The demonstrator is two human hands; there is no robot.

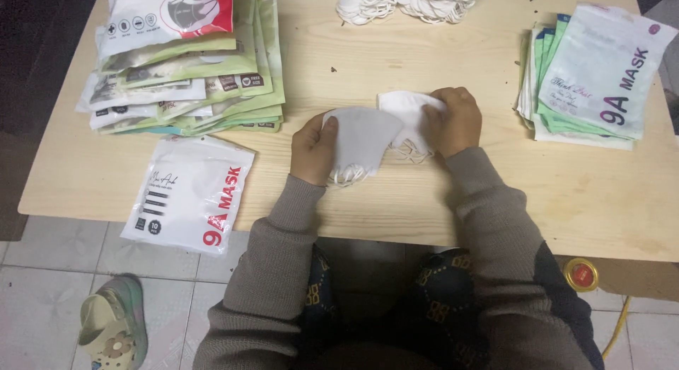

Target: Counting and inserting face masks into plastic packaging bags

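Observation:
My left hand (313,149) grips the left edge of a folded grey-white face mask (361,136) lying on the light wooden table (424,193). My right hand (453,121) presses down on a small stack of white masks (403,110) just behind and to the right of it. Thin white ear loops (346,177) stick out under the front mask near my left wrist. Both hands sit close together at the middle of the table's near side.
A pile of packaged mask bags (187,73) fills the far left. One white pouch (189,193) overhangs the front edge. Green and white pouches (590,76) are stacked at the right. Loose white masks (407,2) lie at the back. A sandal (113,327) rests on the tiled floor.

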